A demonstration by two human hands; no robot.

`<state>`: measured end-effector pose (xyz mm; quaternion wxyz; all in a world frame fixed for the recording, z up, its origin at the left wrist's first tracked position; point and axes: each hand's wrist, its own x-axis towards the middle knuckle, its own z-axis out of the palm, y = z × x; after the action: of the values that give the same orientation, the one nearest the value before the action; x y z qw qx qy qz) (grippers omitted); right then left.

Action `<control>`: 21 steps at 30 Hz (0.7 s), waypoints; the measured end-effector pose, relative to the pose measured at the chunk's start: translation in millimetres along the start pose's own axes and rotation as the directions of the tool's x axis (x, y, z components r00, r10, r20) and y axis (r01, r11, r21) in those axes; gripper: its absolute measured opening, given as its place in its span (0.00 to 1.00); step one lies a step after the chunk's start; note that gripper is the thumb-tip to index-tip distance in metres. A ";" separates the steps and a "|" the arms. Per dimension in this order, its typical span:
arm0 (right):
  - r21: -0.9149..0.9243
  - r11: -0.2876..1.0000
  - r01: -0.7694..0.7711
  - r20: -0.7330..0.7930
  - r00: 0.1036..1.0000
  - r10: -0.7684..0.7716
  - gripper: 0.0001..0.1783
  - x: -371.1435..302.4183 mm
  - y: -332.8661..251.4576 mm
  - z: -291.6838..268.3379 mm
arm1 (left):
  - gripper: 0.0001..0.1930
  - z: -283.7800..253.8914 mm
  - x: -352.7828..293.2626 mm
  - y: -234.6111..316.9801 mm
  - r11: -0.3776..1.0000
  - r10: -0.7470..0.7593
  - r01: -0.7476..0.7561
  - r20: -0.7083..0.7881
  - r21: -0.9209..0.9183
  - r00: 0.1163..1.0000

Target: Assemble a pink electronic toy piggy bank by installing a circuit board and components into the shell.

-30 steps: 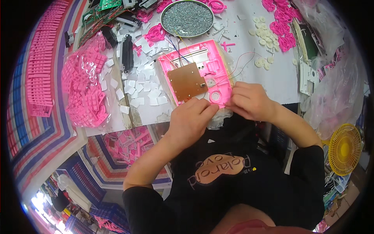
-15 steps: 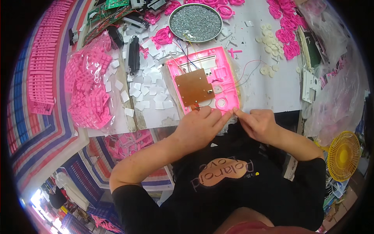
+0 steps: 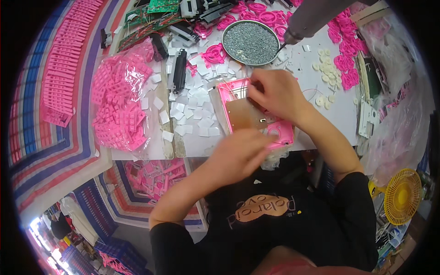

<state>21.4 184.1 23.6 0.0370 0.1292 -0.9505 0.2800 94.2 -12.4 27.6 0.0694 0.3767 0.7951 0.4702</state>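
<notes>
We now see the right hand (image 3: 279, 94) over the far part of the pink case (image 3: 286, 131); half a second ago it was at the near edge. Its fingers are curled close together, but we cannot tell whether they pinch a wire. The left hand (image 3: 240, 153) blurs over the near edge, its grip unclear to us. The case lies on the surface (image 3: 339, 133), just nearer than the tray of screws (image 3: 250, 43), with the brown board (image 3: 243, 114) inside. A dark driver (image 3: 314, 20) has come into view at far right, its tip beside the tray. We judge that attention has shifted to the case's far part, with fastening perhaps close.
</notes>
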 end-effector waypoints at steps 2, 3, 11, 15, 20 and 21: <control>0.245 0.959 -0.140 0.017 0.990 0.140 0.12 -10.5 -1.8 -5.1 | 0.05 -23.3 8.3 -6.2 0.959 -0.282 0.269 -0.184 -0.090 0.942; 0.390 0.891 -0.231 0.090 0.973 0.213 0.10 -13.6 -7.1 -12.8 | 0.03 -33.4 19.7 -13.5 0.937 -0.331 0.350 -0.381 -0.021 0.864; 0.092 0.945 0.315 -0.070 0.948 -0.309 0.08 -21.3 -5.4 7.4 | 0.10 -54.8 68.3 -63.9 0.900 -0.308 0.372 -0.274 0.226 0.911; 0.009 0.866 0.500 -0.008 0.866 -0.500 0.15 -31.6 -13.4 5.3 | 0.06 -44.5 67.7 -61.2 0.954 0.004 0.093 -0.321 0.285 0.947; 0.160 0.817 0.554 -0.012 0.828 -0.560 0.15 -23.6 21.8 -37.1 | 0.05 -21.2 55.1 -37.6 0.949 -0.001 0.079 -0.248 0.305 0.969; 0.084 0.866 0.493 -0.109 0.868 -0.484 0.13 -11.0 22.2 -45.0 | 0.05 -17.2 52.4 -33.8 0.951 -0.060 0.142 -0.289 0.275 0.956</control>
<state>26.0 228.9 48.3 0.1397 0.3553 -0.8677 0.3183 31.2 1.2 22.7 -0.0748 0.2718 0.8760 0.3914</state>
